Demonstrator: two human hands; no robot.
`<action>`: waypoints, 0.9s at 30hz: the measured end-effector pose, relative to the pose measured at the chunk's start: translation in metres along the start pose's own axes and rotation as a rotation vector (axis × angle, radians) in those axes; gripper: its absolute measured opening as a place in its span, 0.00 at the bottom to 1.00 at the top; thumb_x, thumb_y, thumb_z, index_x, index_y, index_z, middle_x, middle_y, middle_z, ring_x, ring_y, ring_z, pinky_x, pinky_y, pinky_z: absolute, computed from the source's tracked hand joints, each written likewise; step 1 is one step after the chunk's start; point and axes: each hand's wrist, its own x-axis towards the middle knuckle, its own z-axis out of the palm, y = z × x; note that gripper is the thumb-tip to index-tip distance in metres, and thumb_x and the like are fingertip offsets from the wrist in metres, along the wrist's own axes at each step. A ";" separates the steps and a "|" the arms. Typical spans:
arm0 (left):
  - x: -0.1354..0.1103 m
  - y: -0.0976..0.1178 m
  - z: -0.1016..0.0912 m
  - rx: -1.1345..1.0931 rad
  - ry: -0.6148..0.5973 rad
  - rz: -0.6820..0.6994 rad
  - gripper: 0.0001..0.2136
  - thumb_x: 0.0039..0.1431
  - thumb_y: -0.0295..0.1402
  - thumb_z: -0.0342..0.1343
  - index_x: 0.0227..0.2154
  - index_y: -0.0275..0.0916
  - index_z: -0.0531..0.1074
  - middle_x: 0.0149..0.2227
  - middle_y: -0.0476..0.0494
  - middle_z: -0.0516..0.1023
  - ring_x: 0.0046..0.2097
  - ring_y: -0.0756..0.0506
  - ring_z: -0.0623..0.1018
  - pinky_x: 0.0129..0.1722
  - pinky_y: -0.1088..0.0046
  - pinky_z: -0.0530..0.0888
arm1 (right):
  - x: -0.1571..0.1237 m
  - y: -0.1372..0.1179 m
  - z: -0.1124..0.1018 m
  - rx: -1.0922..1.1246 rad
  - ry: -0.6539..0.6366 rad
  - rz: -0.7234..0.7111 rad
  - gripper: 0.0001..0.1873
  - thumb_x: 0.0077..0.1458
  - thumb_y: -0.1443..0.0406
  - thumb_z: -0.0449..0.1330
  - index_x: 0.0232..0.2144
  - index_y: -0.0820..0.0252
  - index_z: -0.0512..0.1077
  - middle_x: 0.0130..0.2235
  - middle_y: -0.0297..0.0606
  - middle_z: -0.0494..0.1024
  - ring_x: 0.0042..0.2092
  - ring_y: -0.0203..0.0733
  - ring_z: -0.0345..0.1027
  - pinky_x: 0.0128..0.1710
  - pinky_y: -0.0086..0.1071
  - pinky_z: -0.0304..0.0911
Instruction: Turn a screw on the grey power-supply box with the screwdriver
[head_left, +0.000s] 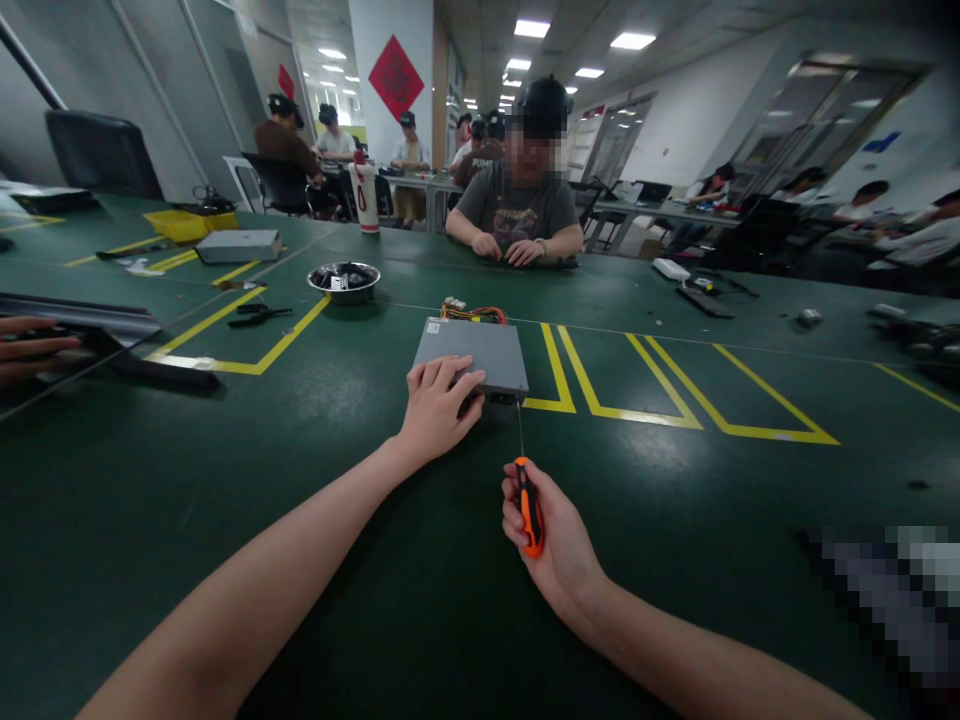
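Note:
A grey metal computer power supply (487, 350) lies flat on the green table, with a bundle of coloured wires (480, 314) coming out of its far side. My left hand (442, 405) grips its near left edge, fingers over the top and thumb at the near face. An orange and black screwdriver (530, 515) is in my right hand (555, 530), which is closed around the handle. The shaft points away from me, and its tip meets the near face by the right corner. Whether a screw sits under the tip is too small to tell.
A metal bowl (343, 283) of small dark parts stands left of the power supply. Beyond it are a grey box (238, 246), a yellow tray (187, 225) and a cup (365, 198). A co-worker (517, 200) sits opposite. Another person's hand (34, 348) is at far left.

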 end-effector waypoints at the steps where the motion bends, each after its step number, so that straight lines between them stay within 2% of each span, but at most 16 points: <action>1: 0.000 0.000 0.000 0.003 -0.001 0.003 0.11 0.56 0.35 0.50 0.43 0.45 0.67 0.50 0.43 0.68 0.53 0.41 0.64 0.49 0.58 0.56 | 0.000 0.000 -0.001 -0.008 -0.005 -0.015 0.11 0.47 0.58 0.60 0.28 0.60 0.68 0.26 0.31 0.67 0.21 0.27 0.55 0.17 0.23 0.48; 5: 0.000 0.000 0.000 0.014 -0.006 0.006 0.11 0.57 0.35 0.49 0.43 0.45 0.67 0.51 0.43 0.68 0.53 0.41 0.64 0.49 0.59 0.56 | 0.000 0.001 0.000 -0.028 -0.021 -0.051 0.11 0.46 0.59 0.62 0.26 0.59 0.67 0.26 0.30 0.67 0.22 0.27 0.55 0.18 0.23 0.48; 11: 0.000 0.000 0.000 0.009 -0.009 -0.004 0.11 0.56 0.35 0.50 0.43 0.45 0.67 0.51 0.43 0.68 0.53 0.41 0.63 0.49 0.58 0.56 | -0.002 -0.001 0.004 0.032 -0.025 0.018 0.13 0.50 0.56 0.57 0.27 0.62 0.69 0.23 0.31 0.65 0.21 0.27 0.54 0.17 0.23 0.48; 19: 0.000 -0.001 0.000 0.008 0.000 0.003 0.11 0.57 0.35 0.49 0.43 0.45 0.67 0.51 0.43 0.68 0.53 0.41 0.64 0.49 0.58 0.56 | -0.001 0.001 0.001 -0.030 -0.015 -0.058 0.11 0.46 0.59 0.62 0.26 0.60 0.66 0.26 0.30 0.67 0.21 0.26 0.53 0.17 0.21 0.47; 24: -0.001 -0.001 0.000 0.015 0.000 0.001 0.11 0.57 0.35 0.49 0.43 0.46 0.66 0.50 0.43 0.68 0.53 0.41 0.64 0.49 0.59 0.56 | -0.004 0.001 0.003 0.014 -0.055 0.005 0.14 0.51 0.55 0.56 0.27 0.61 0.67 0.24 0.30 0.65 0.20 0.26 0.53 0.16 0.22 0.46; 27: -0.001 -0.001 0.001 0.017 -0.007 -0.001 0.11 0.56 0.35 0.49 0.43 0.46 0.66 0.51 0.43 0.68 0.53 0.41 0.63 0.49 0.58 0.56 | -0.005 0.005 0.004 -0.078 -0.083 0.001 0.15 0.53 0.54 0.54 0.27 0.61 0.67 0.23 0.30 0.64 0.19 0.26 0.52 0.16 0.22 0.45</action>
